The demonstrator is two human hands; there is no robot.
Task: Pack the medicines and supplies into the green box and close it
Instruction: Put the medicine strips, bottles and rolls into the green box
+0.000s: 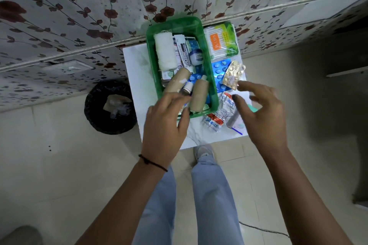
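Sitting toward the back of the small white surface point(137, 77), against the flowered wall, the green box point(210, 77) was open and already crowded: a white gauze roll point(165, 51) along its left wall, ointment tubes point(182, 51) and a small jar point(196, 56) in the middle, two tan bandage rolls point(177, 80) and a small bottle point(188, 86) at the near end. No lid showed anywhere in view.

Outside it, on the right, a pack of cotton buds point(221, 42) lay just beside the box, then a blue blister sheet point(219, 70) with a gold blister strip point(233, 74) resting on it, and nearer the edge some crumpled silver and red strips point(218, 117).

Both hands were empty. The left hand point(165, 123) hovered open over the near rim of the box, its fingertips at the bandage rolls. The right hand point(262, 113) was spread, fingers curled, above the loose strips and gripping nothing.

The step in hand looked to be picking up the remaining strips. Doing it well would likely mean gathering the flat sheets together and sliding them in on edge along the right wall, then laying the cotton buds on top, so nothing stood proud of the rim when closing. A black bin point(110, 107) stood on the floor to the left.
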